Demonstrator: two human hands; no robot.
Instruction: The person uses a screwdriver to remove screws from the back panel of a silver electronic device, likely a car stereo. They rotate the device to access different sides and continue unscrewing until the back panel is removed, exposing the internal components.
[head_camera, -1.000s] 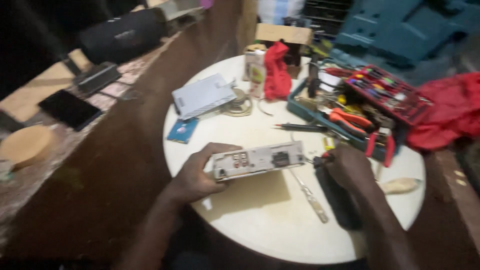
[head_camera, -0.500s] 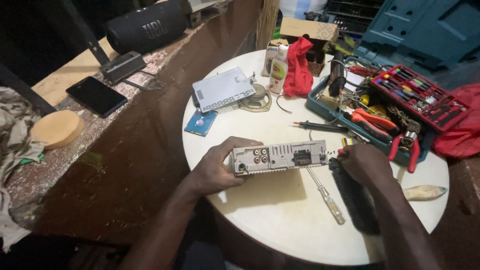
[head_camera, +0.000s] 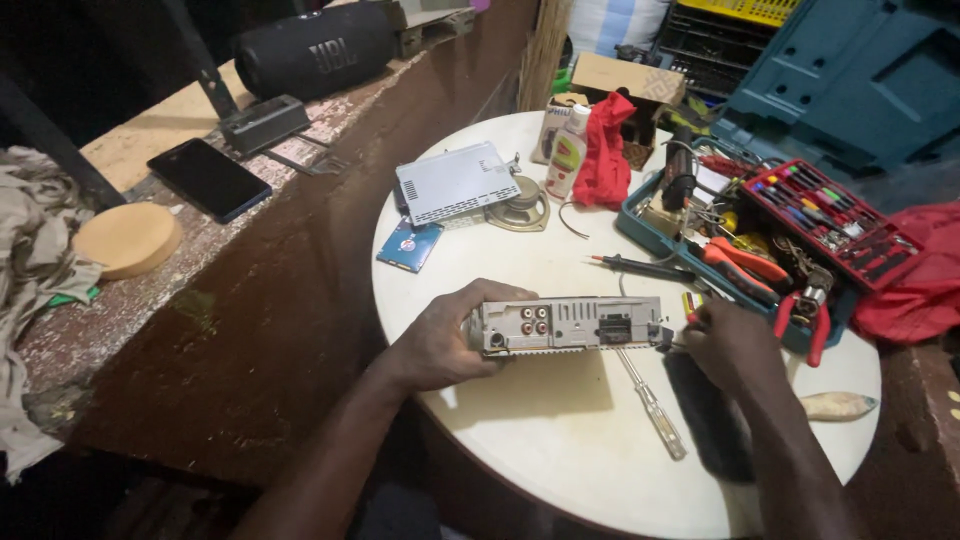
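A grey metal car stereo unit (head_camera: 565, 324) is held just above the round white table (head_camera: 560, 440), its back panel with red and white sockets facing me. My left hand (head_camera: 440, 335) grips its left end. My right hand (head_camera: 730, 340) is closed at its right end, fingers on the corner near the plug. A screwdriver with a clear handle (head_camera: 652, 405) lies on the table just under the unit.
A teal tool tray (head_camera: 650, 235) with pliers and a red screwdriver case (head_camera: 830, 222) sits at the right. A grey box (head_camera: 455, 182), small speaker (head_camera: 518, 210), bottle (head_camera: 568, 150), red cloth (head_camera: 605, 150) and probe (head_camera: 640, 266) lie behind. A phone (head_camera: 210, 178) rests on the left ledge.
The view has shifted so the table sits further right and closer. Both hands stay on the stereo unit, which now sits a little more level.
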